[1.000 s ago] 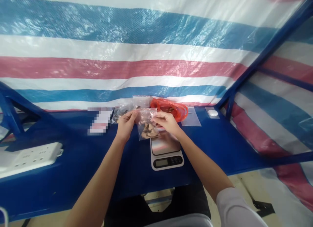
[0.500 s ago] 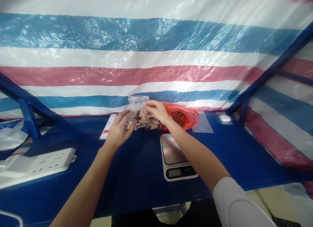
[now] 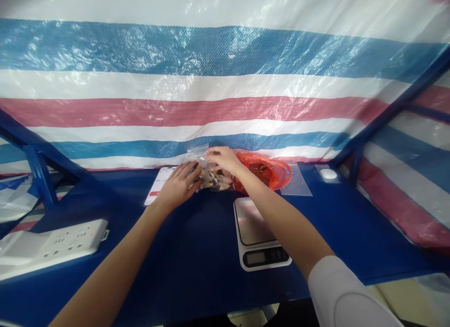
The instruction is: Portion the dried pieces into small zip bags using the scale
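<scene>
Clear plastic forms the small bag [image 3: 210,178] at the centre of the head view. We see brown, irregular pieces inside it, and it sits at the far edge of the blue surface [image 3: 197,270], close against the foot of the striped tarpaulin [image 3: 225,106]. Our right hand [image 3: 222,159] is closed over the bag's upper part, its fingertips pinching the plastic near the top edge. Our left hand [image 3: 178,186] lies with fingers stretched onto the bag's left side; whether it grips the plastic we cannot tell. Just right of the bag, and touching it, lies an orange-red plastic bag [image 3: 270,173] with brown contents. Further right we note a flat clear pouch [image 3: 298,182] and a small white round object [image 3: 328,174]. A kitchen scale [image 3: 258,231] with a steel plate stands nearer to us, partly under the right forearm. A white card-like item [image 3: 157,188] lies just left of the left hand, and a white power strip [image 3: 56,242] rests at far left.
</scene>
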Demonstrator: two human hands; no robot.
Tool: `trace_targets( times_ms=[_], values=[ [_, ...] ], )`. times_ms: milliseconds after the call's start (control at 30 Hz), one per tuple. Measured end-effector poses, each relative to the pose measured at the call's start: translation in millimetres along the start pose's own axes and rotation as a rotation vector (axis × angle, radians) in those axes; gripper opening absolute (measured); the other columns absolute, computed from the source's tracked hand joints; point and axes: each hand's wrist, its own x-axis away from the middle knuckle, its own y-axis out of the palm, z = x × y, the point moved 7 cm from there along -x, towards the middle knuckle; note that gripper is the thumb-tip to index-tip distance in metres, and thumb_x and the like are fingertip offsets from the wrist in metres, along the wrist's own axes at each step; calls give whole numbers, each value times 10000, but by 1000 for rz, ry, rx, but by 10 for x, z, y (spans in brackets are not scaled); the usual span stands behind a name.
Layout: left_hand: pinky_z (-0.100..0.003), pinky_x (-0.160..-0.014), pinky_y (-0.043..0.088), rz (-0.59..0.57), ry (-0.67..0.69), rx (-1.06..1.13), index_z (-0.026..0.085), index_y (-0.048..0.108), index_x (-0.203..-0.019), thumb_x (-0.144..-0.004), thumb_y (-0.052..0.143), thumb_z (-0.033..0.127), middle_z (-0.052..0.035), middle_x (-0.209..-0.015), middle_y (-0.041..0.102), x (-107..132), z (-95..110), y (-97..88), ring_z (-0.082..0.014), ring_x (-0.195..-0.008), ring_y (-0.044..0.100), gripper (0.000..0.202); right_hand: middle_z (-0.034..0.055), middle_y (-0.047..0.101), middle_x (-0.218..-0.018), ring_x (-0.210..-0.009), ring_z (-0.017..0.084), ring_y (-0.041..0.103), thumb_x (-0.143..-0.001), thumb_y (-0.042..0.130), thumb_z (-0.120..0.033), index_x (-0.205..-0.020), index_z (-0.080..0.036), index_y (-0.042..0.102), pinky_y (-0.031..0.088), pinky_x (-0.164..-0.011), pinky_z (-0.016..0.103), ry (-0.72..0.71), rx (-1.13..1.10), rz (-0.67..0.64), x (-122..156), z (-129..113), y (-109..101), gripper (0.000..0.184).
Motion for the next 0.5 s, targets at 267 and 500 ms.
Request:
trace_targets(
  times_ms=[267, 500],
  values=[
    [-573, -1206, 365, -99, 7, -11, 124, 499, -1493, -1014, 404, 555, -210, -1551, 506, -13, 15, 74, -377, -1441, 478, 652, 133, 563, -1524, -1347, 322, 592, -1028, 512, -300, -1386, -180, 643, 474, -1144, 485, -388, 1034, -20, 545, -58, 131, 400],
    [-567, -1216, 359, -129, 16, 42, 157, 490, -1502, -994, 413, 581, -196, -1550, 512, -44, -58, 164, -372, -1457, 464, 666, 212, 464, -1583, -1453, 381, 465, -1012, 569, -375, -1472, -125, 539, 433, -1170, 535, -497, 1159, -71, 610, 159, 214, 525]
  ],
)
